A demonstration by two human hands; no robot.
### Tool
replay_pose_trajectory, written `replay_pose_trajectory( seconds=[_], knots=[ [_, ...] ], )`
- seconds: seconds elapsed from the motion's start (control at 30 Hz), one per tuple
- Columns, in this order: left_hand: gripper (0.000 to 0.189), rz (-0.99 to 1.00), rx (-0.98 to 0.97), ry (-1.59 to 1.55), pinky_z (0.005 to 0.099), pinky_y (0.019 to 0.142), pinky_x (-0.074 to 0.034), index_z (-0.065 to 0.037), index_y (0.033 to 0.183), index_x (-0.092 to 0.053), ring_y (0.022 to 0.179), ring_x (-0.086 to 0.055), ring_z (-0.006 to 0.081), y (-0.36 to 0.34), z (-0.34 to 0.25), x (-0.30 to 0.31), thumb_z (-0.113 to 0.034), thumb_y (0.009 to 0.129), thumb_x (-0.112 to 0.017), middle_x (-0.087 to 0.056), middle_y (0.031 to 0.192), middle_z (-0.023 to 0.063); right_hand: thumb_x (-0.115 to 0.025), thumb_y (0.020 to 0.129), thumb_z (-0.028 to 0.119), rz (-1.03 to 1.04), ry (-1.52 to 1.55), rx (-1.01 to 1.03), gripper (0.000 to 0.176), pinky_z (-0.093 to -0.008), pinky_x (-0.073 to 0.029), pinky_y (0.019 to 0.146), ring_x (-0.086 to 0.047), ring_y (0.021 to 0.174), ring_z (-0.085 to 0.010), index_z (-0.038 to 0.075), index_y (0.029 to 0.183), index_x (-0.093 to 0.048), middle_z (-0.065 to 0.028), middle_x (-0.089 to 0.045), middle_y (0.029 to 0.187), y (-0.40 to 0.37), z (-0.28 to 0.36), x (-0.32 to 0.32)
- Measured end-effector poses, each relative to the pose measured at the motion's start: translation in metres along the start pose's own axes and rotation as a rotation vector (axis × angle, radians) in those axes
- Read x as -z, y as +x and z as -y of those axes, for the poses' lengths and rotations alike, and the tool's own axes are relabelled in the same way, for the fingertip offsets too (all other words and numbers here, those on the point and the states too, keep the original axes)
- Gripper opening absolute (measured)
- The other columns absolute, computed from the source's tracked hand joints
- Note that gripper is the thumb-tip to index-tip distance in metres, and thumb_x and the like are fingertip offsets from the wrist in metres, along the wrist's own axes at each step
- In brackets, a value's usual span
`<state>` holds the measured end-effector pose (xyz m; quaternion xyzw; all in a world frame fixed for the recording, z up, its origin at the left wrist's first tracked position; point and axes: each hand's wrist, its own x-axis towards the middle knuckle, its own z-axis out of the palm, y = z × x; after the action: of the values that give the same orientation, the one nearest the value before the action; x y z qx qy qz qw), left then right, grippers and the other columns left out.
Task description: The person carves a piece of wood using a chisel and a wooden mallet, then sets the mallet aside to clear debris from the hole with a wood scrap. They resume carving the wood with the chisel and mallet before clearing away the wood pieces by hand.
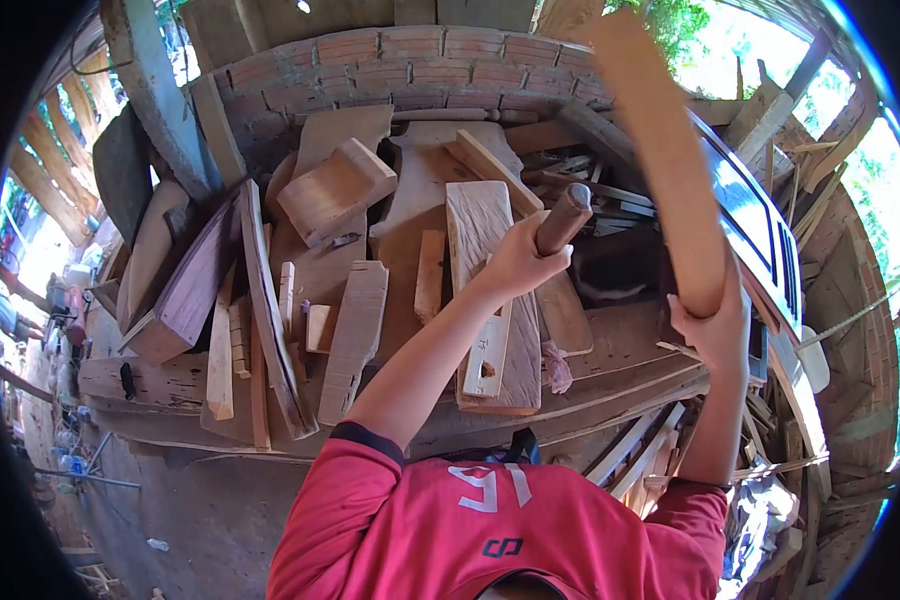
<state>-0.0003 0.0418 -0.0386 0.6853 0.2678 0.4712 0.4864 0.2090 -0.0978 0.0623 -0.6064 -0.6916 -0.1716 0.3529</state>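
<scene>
Left hand (515, 262) is closed in a fist round a dark round wooden handle (565, 218), held up over the middle of the desk (630, 345); whatever the handle carries at its lower end is hidden behind the fist. Right hand (718, 335) is wrapped round the lower end of a long pale plank (660, 150), which stands raised and leaning away toward the brick wall (420, 60), its top near the upper edge of the view. Both things are off the desk and well apart from each other. Below the fist lies a wide flat board (480, 230), and on it a narrow strip with a slot cut through it (487, 360). A chunky block (335, 190) and a dark slab (195, 280) sit further left among loose offcuts. A framed panel (760, 220) leans just beside the plank on the right. By the look of it, the work is at the stage of lifting and holding, with the plank drawn clear of the heap and the handle kept ready in the other fist. Any further move with the plank calls for a firm grip at its base, since most of its length hangs above the hand. It also calls for room to swing it without catching the framed panel or the pile.
</scene>
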Motion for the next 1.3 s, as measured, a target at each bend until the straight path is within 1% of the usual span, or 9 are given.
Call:
replay_pose_trajectory(
  seconds=[0.13, 0.37, 0.47, 0.67, 0.73, 0.83, 1.0, 1.13, 1.3],
  knots=[
    [0.026, 0.005, -0.004, 0.027, 0.0330, 0.065, -0.042, -0.001, 0.086, -0.054, 0.067, -0.051, 0.0187, 0.001, 0.005, -0.001, -0.016, 0.069, -0.065, -0.053, 0.070, 0.0091, -0.072, 0.056, 0.012, 0.239, -0.134, 0.024, 0.083, -0.0363, -0.051, 0.075, -0.064, 0.081, -0.0290, 0.018, 0.132, -0.042, -0.0146, -0.063, 0.099, 0.004, 0.009, 0.019],
    [0.026, -0.002, -0.010, 0.051, 0.0335, 0.065, -0.042, -0.001, 0.085, -0.053, 0.066, -0.052, 0.0198, 0.001, 0.007, -0.003, -0.018, 0.069, -0.065, -0.054, 0.070, 0.0108, -0.072, 0.056, 0.013, 0.018, -0.018, 0.002, 0.083, -0.0369, -0.051, 0.074, -0.063, 0.080, -0.0305, 0.018, 0.133, -0.042, -0.0115, -0.063, 0.094, -0.004, -0.003, 0.012],
    [0.016, 0.027, 0.022, 0.049, 0.0260, 0.062, -0.039, -0.004, 0.081, -0.050, 0.065, -0.045, 0.0081, 0.000, 0.001, -0.003, -0.010, 0.071, -0.062, -0.048, 0.070, -0.0017, -0.073, 0.056, 0.013, 0.234, -0.107, 0.011, 0.082, -0.0380, -0.050, 0.074, -0.062, 0.082, -0.0317, 0.018, 0.132, -0.043, -0.0138, -0.063, 0.094, -0.005, -0.004, 0.022],
    [0.017, -0.008, 0.005, 0.000, 0.0255, 0.061, -0.039, -0.005, 0.080, -0.050, 0.065, -0.045, 0.0071, -0.001, -0.001, -0.005, -0.011, 0.072, -0.064, -0.048, 0.069, -0.0024, -0.076, 0.059, 0.013, -0.183, 0.085, -0.123, 0.074, -0.0357, -0.047, 0.079, -0.061, 0.089, -0.0227, 0.005, 0.126, -0.045, -0.0149, -0.061, 0.103, -0.014, -0.020, 0.018],
    [0.017, 0.020, 0.006, -0.059, 0.0255, 0.062, -0.039, -0.004, 0.081, -0.051, 0.065, -0.046, 0.0072, 0.001, 0.003, -0.005, -0.011, 0.072, -0.064, -0.049, 0.070, -0.0021, -0.076, 0.059, 0.012, 0.240, -0.078, 0.008, 0.072, -0.0351, -0.047, 0.080, -0.061, 0.089, -0.0238, 0.004, 0.124, -0.046, -0.0156, -0.060, 0.103, -0.010, -0.011, 0.021],
    [0.018, -0.013, -0.045, 0.010, 0.0252, 0.062, -0.040, -0.004, 0.083, -0.052, 0.065, -0.046, 0.0071, -0.001, 0.002, -0.004, -0.012, 0.072, -0.064, -0.050, 0.071, -0.0022, -0.074, 0.056, 0.011, 0.284, -0.094, 0.022, 0.078, -0.0351, -0.048, 0.076, -0.061, 0.084, -0.0316, 0.012, 0.128, -0.045, -0.0151, -0.061, 0.096, -0.005, -0.006, 0.027],
    [0.018, -0.003, 0.020, 0.011, 0.0251, 0.064, -0.040, -0.004, 0.083, -0.052, 0.066, -0.046, 0.0072, -0.005, -0.006, -0.003, -0.012, 0.072, -0.064, -0.049, 0.072, -0.0022, -0.074, 0.062, 0.007, -0.310, 0.242, -0.196, 0.069, -0.0343, -0.046, 0.084, -0.061, 0.089, -0.0243, 0.001, 0.124, -0.044, -0.0169, -0.060, 0.101, -0.017, -0.023, 0.005],
    [0.018, 0.004, 0.015, -0.073, 0.0261, 0.065, -0.040, -0.004, 0.083, -0.052, 0.067, -0.047, 0.0079, -0.004, 0.001, -0.004, -0.013, 0.072, -0.064, -0.050, 0.072, -0.0014, -0.077, 0.057, 0.013, 0.416, 0.022, -0.109, 0.083, -0.0346, -0.044, 0.088, -0.058, 0.101, -0.0243, 0.005, 0.131, -0.040, -0.0176, -0.056, 0.115, -0.001, 0.000, 0.025],
    [0.022, 0.002, 0.031, -0.001, 0.0276, 0.067, -0.041, -0.003, 0.089, -0.052, 0.070, -0.048, 0.0102, -0.006, -0.008, -0.002, -0.014, 0.072, -0.064, -0.052, 0.074, 0.0011, -0.076, 0.057, 0.011, -0.129, 0.216, -0.249, 0.078, -0.0340, -0.044, 0.087, -0.059, 0.097, -0.0245, 0.008, 0.128, -0.043, -0.0158, -0.060, 0.106, -0.005, -0.015, 0.018]
  ],
)
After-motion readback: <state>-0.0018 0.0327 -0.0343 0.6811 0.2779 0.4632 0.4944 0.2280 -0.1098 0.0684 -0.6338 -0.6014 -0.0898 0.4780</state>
